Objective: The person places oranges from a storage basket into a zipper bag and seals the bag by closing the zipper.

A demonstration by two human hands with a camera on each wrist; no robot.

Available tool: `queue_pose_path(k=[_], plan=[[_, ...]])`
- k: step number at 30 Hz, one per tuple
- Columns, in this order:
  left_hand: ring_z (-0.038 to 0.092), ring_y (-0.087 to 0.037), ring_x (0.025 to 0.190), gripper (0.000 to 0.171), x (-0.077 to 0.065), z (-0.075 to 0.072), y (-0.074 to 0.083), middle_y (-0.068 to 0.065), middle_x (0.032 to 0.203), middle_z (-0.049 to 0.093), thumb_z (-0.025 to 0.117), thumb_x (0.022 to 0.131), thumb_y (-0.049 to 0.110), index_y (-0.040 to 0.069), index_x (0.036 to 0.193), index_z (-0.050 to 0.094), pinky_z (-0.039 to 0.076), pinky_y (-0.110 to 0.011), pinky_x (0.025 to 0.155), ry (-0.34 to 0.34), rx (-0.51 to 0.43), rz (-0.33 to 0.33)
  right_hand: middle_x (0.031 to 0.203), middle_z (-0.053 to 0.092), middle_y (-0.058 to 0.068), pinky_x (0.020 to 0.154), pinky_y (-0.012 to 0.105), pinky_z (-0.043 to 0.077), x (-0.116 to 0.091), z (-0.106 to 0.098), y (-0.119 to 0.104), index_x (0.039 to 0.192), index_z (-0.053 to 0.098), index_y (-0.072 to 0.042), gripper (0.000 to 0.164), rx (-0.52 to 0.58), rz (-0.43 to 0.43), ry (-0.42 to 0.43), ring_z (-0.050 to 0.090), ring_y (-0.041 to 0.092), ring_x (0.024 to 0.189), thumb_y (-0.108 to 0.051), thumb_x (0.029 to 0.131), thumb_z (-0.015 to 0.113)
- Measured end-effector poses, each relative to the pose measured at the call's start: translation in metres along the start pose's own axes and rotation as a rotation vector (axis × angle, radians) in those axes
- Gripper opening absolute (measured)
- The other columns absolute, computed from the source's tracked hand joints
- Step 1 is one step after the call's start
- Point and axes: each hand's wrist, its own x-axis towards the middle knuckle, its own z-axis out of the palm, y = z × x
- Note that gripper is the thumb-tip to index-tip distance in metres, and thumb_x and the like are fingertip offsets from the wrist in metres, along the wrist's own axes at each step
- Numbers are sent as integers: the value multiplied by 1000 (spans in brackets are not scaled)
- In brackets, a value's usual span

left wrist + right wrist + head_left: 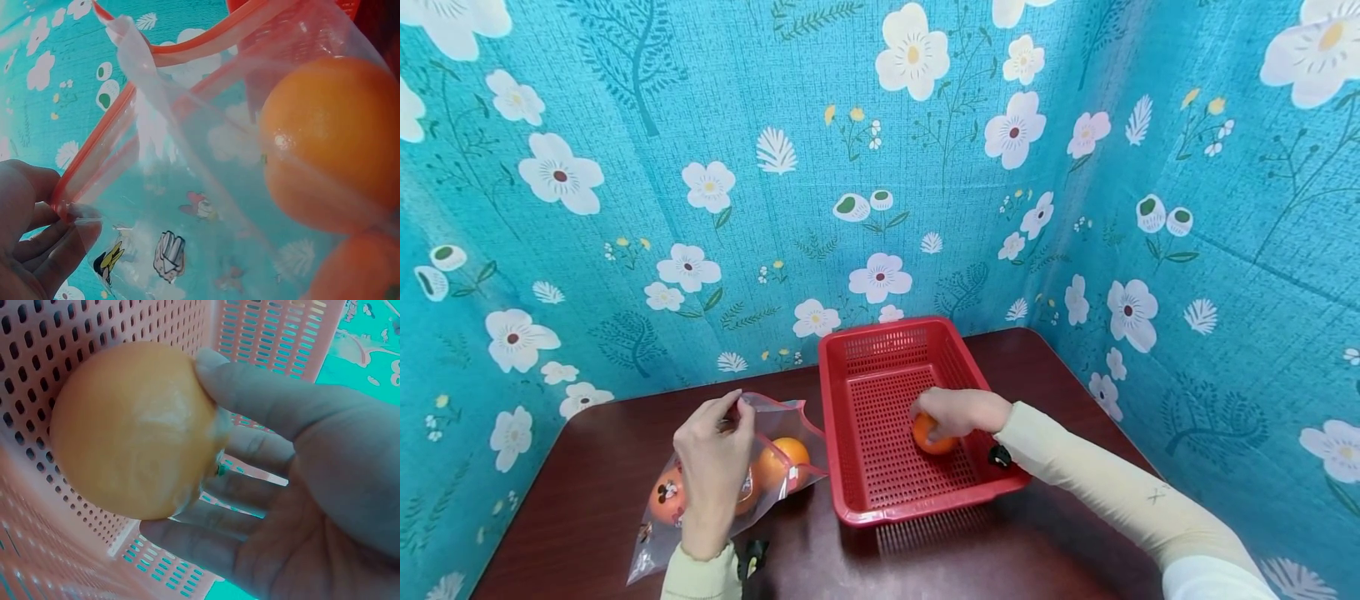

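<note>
Basket [867,510]: red, perf.; open floor L of orange [931,442].
R hand [961,412]: gripping orange in basket, nr. R wall.
L hand [711,446]: pinching bag [206,231] rim, L of basket.
Bag: clear, w/ fruit [334,144]; corner nr. basket's L wall.
Table [568,492]: dark; edge R of basket.

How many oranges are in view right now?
4 visible: one orange in the right hand, inside the basket; three oranges in the bag. The left hand may hide more.

Lower bagged fruit [359,269], cut off at the left wrist view's bottom edge
</note>
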Motion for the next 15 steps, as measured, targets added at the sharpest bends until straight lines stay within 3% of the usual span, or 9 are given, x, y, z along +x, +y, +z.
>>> queue_pose_path(k=[3, 5, 9, 12, 15], plan=[[68, -28, 62, 14, 0, 0, 0, -18, 77, 72, 75, 84, -3, -7, 97, 78, 37, 4, 76, 4, -15, 4, 105, 66, -3, 83, 33, 60, 2, 1, 0, 124, 71, -12, 44, 8, -1, 4, 62, 13, 93, -16, 82, 85], [69, -28, 62, 15, 1, 0, 0, -18, 78, 72, 76, 83, -3, -6, 97, 78, 38, 3, 77, 1, -13, 2, 104, 67, -4, 83, 34, 60, 2, 0, 0, 124, 70, -13, 45, 9, 8, 4, 62, 12, 92, -18, 82, 85], [69, -26, 63, 15, 1, -1, 1, -17, 78, 73, 76, 83, -4, -5, 97, 79, 55, -16, 68, 3, -7, 9, 102, 67, -4, 83, 34, 60, 3, 1, -1, 124, 70, -13, 44, 24, 32, -1, 62, 13, 90, -20, 82, 84], [69, -25, 63, 15, 1, -2, 2, -16, 78, 73, 76, 83, -4, -4, 97, 79, 57, -29, 64, 8, -3, 15, 99, 67, -4, 82, 35, 59, 3, 2, -1, 123, 71, -12, 43, 43, 53, -12, 62, 14, 87, -20, 83, 84], [69, -25, 63, 15, 1, -2, 1, -16, 78, 73, 75, 83, -4, -4, 97, 79, 54, -14, 68, 1, -4, 3, 99, 66, -5, 81, 35, 59, 4, 3, 0, 124, 70, -13, 46, 55, 81, -31, 62, 14, 88, -22, 81, 85]])
